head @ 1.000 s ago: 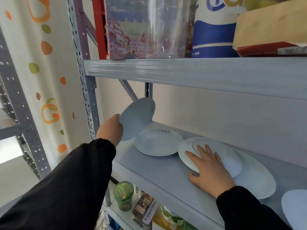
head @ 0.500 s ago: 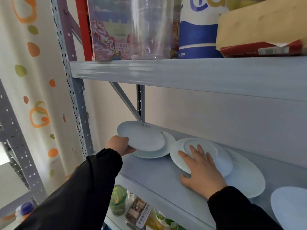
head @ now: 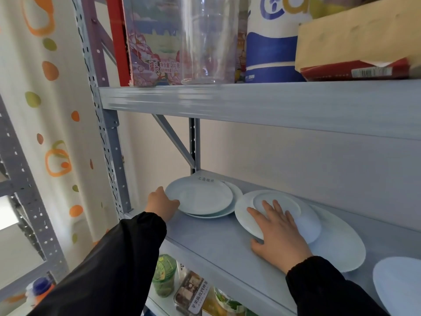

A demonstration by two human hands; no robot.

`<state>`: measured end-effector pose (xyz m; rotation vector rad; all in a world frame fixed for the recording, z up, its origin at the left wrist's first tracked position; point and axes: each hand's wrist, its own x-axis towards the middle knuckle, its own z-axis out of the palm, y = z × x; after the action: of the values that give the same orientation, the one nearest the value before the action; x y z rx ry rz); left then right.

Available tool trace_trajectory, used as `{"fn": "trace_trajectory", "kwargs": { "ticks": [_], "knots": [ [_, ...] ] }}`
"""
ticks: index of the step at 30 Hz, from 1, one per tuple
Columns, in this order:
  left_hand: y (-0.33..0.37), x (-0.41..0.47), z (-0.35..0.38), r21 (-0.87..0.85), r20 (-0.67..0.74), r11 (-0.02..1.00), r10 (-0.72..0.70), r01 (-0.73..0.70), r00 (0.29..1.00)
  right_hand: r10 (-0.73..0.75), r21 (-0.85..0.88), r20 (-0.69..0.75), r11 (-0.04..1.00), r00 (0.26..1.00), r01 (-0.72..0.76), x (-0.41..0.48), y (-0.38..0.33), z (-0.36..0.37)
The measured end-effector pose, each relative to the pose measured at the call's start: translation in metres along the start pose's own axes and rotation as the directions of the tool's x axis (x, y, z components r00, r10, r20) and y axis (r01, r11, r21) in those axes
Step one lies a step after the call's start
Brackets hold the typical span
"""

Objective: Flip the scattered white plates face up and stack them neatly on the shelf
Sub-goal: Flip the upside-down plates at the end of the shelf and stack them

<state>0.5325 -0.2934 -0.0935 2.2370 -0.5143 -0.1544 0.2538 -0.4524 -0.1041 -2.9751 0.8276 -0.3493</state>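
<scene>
At the left end of the grey shelf [head: 211,242] a white plate [head: 200,197] lies face up on top of another plate [head: 235,192]. My left hand [head: 160,205] grips the top plate's near-left rim. To the right, a face-down plate [head: 248,215] with its foot ring showing leans on a larger white plate [head: 341,245]. My right hand [head: 276,233] rests flat on the face-down plate, fingers spread. Part of one more white plate [head: 401,286] shows at the right edge.
The upper shelf [head: 250,103] hangs close above, holding a clear plastic jar [head: 207,39], a printed can and boxes. A perforated grey upright [head: 107,142] stands just left of my left hand. Jars and packets [head: 191,290] sit on the shelf below.
My left hand swung the tilted plate down face up onto the plate at the left end and still grips its rim. My right hand stayed on the face-down plate.
</scene>
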Motion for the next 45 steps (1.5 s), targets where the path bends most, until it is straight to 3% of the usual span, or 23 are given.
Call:
{"fn": "trace_trajectory", "kwargs": {
  "ticks": [7, 10, 15, 18, 21, 31, 40, 45],
  "knots": [
    [0.001, -0.011, -0.006, 0.055, -0.017, 0.996, 0.072, -0.071, 0.997, 0.016, 0.025, -0.003, 1.0, 1.0, -0.016, -0.002, 0.0, -0.001],
    [-0.001, -0.017, -0.011, 0.2, -0.061, 0.961, 0.208, -0.193, 0.976, 0.028, 0.014, -0.001, 1.0, 1.0, -0.028, -0.002, 0.0, -0.001],
    [-0.002, -0.027, -0.022, 0.518, 0.002, 0.746, 0.488, -0.419, 0.873, 0.044, -0.007, 0.002, 0.999, 0.999, -0.044, -0.001, 0.001, 0.0],
    [-0.002, -0.036, -0.025, 0.651, 0.061, 0.605, 0.56, -0.458, 0.826, 0.046, -0.024, 0.002, 0.999, 0.999, -0.046, -0.001, 0.0, 0.002],
    [-0.002, -0.043, -0.027, 0.691, 0.099, 0.539, 0.589, -0.481, 0.802, 0.045, -0.049, 0.001, 0.998, 0.999, -0.045, -0.001, 0.0, 0.003],
    [-0.01, -0.057, -0.036, 0.661, 0.094, 0.555, 0.606, -0.505, 0.79, -0.005, -0.119, 0.023, 0.993, 1.0, 0.008, -0.002, -0.008, -0.008],
    [-0.018, -0.062, -0.046, 0.613, 0.07, 0.582, 0.634, -0.535, 0.77, -0.081, -0.167, -0.081, 0.984, 0.993, 0.067, 0.009, 0.0, -0.031],
    [-0.018, -0.068, -0.051, 0.596, 0.074, 0.594, 0.629, -0.54, 0.774, -0.137, -0.066, -0.225, 0.99, 0.965, 0.125, 0.014, 0.007, -0.058]
  ]
}}
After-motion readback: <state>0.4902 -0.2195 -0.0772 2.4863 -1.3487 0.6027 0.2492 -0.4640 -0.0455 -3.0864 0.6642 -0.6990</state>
